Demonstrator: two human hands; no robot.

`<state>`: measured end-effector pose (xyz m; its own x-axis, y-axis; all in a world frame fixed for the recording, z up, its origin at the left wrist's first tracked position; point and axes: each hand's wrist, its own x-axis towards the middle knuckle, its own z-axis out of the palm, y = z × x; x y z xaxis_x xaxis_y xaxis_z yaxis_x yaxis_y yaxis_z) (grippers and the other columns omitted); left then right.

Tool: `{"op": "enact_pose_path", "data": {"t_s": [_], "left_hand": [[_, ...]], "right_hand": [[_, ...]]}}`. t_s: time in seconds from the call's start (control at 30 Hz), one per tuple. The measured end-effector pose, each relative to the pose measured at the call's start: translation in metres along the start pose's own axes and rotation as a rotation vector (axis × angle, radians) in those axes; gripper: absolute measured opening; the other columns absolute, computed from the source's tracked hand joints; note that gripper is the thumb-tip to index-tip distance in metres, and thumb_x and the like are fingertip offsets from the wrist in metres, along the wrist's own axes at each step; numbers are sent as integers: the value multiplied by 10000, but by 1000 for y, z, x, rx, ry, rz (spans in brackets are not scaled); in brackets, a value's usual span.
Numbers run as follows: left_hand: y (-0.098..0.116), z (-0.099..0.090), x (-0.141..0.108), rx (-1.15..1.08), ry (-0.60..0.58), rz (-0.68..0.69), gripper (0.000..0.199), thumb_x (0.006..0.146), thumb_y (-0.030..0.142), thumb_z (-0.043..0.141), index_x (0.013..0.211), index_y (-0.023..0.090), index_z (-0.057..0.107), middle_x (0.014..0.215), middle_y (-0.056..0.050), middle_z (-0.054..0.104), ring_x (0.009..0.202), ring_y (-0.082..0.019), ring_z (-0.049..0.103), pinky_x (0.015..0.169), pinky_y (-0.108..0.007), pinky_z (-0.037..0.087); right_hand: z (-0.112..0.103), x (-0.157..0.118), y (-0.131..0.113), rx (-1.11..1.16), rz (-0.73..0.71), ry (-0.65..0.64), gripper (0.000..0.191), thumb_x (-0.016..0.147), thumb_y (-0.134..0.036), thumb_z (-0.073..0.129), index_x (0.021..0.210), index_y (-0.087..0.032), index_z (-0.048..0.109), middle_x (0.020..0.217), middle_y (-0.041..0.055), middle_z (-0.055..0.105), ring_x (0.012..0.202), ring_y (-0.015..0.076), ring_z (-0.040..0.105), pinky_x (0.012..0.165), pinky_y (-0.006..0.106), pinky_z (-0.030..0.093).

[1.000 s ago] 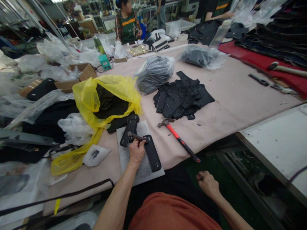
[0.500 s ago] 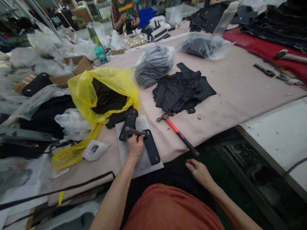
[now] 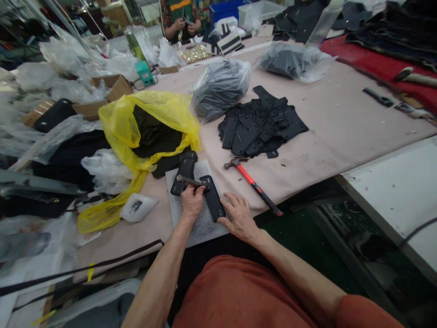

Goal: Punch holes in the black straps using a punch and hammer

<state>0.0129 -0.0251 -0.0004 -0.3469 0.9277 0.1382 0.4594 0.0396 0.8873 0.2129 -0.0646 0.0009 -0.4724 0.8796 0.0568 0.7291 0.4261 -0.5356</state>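
Observation:
My left hand (image 3: 192, 203) is closed around a short metal punch (image 3: 187, 181), its shaft slanting across toward the upper left. Its dark end lies by the top of a flat black piece with rounded corners (image 3: 214, 200). That piece rests on a speckled grey-white board (image 3: 200, 232) at the table's front edge. My right hand (image 3: 239, 217) is open, fingers spread, thumb and fingertips at the right lower edge of the black piece. More black pieces with slots (image 3: 185, 166) lie at the board's upper left. A claw hammer with a red and black handle (image 3: 251, 181) lies to the right.
A heap of black pieces (image 3: 261, 123) lies beyond the hammer. Behind it are two filled plastic bags (image 3: 221, 89). A yellow bag (image 3: 160, 100) with dark pieces stands at the left, near a small white bag (image 3: 139, 208). Across the table, another person's hands (image 3: 186, 26) hold something.
My right hand has moved left and up from beside the table edge to the black piece. That piece has shifted slightly up and left. My left hand still holds the punch.

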Motion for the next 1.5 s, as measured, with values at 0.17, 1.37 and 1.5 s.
{"op": "enact_pose_path", "data": {"t_s": [0.17, 1.37, 1.5], "left_hand": [[6, -8, -10, -82, -56, 39, 198, 849, 302, 607, 953, 182, 726, 974, -62, 747, 949, -208, 686, 875, -333, 541], [-14, 14, -22, 317, -190, 354, 217, 881, 199, 520, 1043, 176, 662, 1051, -78, 735, 992, -221, 692, 899, -387, 561], [-14, 17, -24, 314, -163, 392, 208, 885, 182, 519, 1054, 178, 640, 1037, -73, 736, 967, -214, 698, 869, -366, 571]], "right_hand": [[6, 30, -4, -49, 41, 84, 591, 828, -453, 642, 1349, -210, 501, 1429, 134, 473, 1275, 316, 393, 1054, 489, 267], [2, 46, 7, 80, 13, 53, 536, 844, -344, 605, 1348, -199, 496, 1370, 104, 536, 1266, 300, 417, 1034, 465, 307], [-31, 49, 25, -51, 105, 153, 410, 865, -306, 575, 1256, -188, 549, 1351, 129, 522, 1186, 300, 461, 982, 441, 359]]}}
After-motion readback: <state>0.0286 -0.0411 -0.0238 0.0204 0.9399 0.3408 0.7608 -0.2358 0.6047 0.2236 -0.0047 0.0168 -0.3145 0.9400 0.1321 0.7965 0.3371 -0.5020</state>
